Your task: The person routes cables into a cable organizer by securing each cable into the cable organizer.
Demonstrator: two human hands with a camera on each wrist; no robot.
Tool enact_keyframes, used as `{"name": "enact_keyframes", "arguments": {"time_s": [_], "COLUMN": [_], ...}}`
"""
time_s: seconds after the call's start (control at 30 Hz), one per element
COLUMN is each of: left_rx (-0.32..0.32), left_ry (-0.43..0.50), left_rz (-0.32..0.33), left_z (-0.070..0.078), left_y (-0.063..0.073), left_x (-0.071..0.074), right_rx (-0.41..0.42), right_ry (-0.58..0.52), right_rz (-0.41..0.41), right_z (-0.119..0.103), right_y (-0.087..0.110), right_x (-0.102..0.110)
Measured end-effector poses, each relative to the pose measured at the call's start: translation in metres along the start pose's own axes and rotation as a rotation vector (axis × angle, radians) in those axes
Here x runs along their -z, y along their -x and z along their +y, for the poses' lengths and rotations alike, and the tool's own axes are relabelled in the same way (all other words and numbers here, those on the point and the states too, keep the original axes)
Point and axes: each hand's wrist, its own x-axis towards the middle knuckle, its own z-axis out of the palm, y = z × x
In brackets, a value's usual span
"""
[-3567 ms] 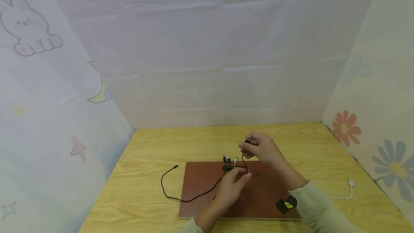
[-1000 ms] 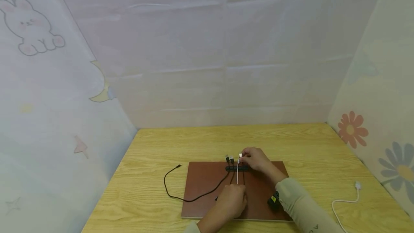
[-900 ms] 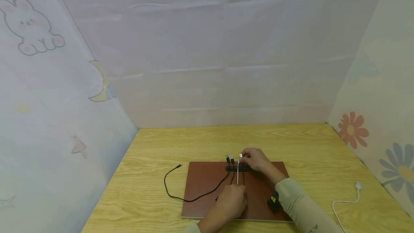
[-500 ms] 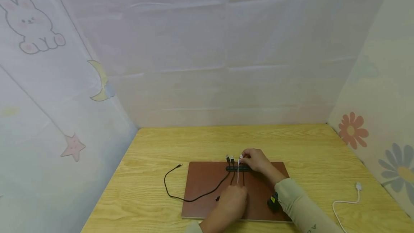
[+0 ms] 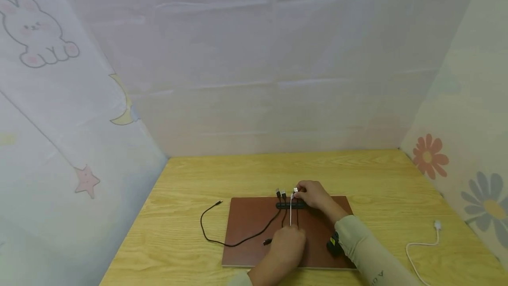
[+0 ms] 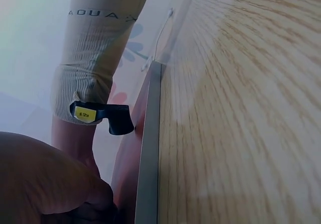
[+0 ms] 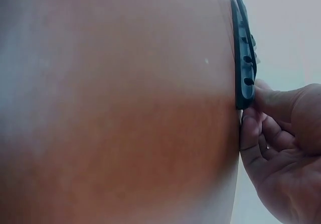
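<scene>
A black cable organizer clip (image 5: 282, 205) sits along the far edge of a brown board (image 5: 248, 220) in the head view. My right hand (image 5: 315, 195) is at the clip's right part, pinching a USB cable by its plug (image 5: 296, 190). The black cable runs down over the board to my left hand (image 5: 285, 246), whose curled fingers grip it near the board's front. A white cable (image 5: 291, 213) also reaches that hand; whether it is held is hidden. Two black USB plugs (image 5: 281, 193) stand in the clip's left slots. The right wrist view shows fingers (image 7: 251, 133) touching the clip's end (image 7: 245, 91).
A black cable (image 5: 234, 245) loops off the board to the left. Another small black plug (image 5: 267, 242) lies beside my left hand. On the right, a white cable (image 5: 422, 246) lies on the wooden table (image 5: 190, 180). Patterned sheets (image 5: 254, 100) stand around the table.
Compared with 3.6 s ago, my right hand has brought the raised USB plug down to the clip. My left hand has moved toward the board's front. Over the last second both hands barely moved.
</scene>
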Motion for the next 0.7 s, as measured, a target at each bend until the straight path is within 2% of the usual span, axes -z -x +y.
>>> {"name": "enact_keyframes", "arguments": {"time_s": [0.13,0.37,0.53,0.7], "left_rx": [-0.023,-0.069,-0.078,-0.116], "left_ry": [-0.004,-0.052,-0.059,-0.091], "left_rz": [-0.013,-0.035,-0.071,-0.093], "left_z": [-0.0011,-0.0059,-0.0062,-0.0068], "left_y": [-0.0011,-0.0022,-0.0008,0.0012], "left_x": [-0.0009,-0.0007,-0.0012,0.0035], "right_rx": [-0.028,-0.02,-0.019,-0.005], "right_ry": [-0.003,0.013,0.009,0.013], "right_rz": [-0.022,-0.032,-0.064,-0.084], "right_z": [-0.0007,-0.0019,-0.0018,-0.002], "right_y": [-0.0001,-0.0015,-0.0009,-0.0014], "right_x": [0.0019,0.002,-0.0006,-0.0012]}}
